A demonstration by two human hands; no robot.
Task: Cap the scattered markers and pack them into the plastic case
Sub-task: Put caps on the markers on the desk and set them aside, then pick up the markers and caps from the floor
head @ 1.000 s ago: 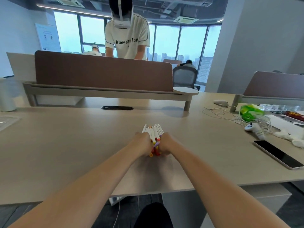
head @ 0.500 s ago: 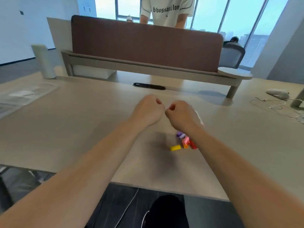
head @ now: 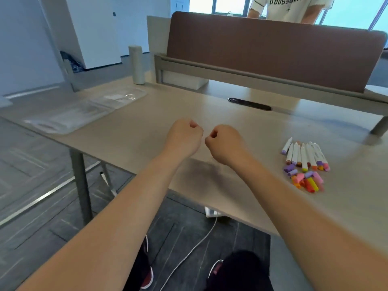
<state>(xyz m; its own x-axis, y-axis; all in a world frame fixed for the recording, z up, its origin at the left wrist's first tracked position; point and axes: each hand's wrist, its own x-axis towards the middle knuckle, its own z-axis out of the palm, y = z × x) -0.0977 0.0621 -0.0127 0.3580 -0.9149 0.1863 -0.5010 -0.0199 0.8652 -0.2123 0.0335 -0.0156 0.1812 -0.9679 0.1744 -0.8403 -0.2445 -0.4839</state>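
Several white-bodied markers (head: 303, 155) lie side by side on the beige table (head: 147, 131), to the right of my hands. Their loose coloured caps (head: 304, 178) sit in a heap just in front of them. A clear plastic case (head: 84, 111) lies open and flat at the table's far left corner. My left hand (head: 184, 138) and my right hand (head: 223, 143) hover above the table's middle, close together, both curled into fists with nothing visible in them.
A pale cylinder bottle (head: 136, 64) stands behind the case. A brown desk divider (head: 273, 55) runs along the back, with a person in a white shirt (head: 291, 7) behind it. A black cable slot (head: 249, 103) is set in the tabletop. The table's near edge runs diagonally under my forearms.
My hands let go of the marker bundle and lifted off the table. The view swung left, so the markers and caps now lie to my right and the plastic case came into view.
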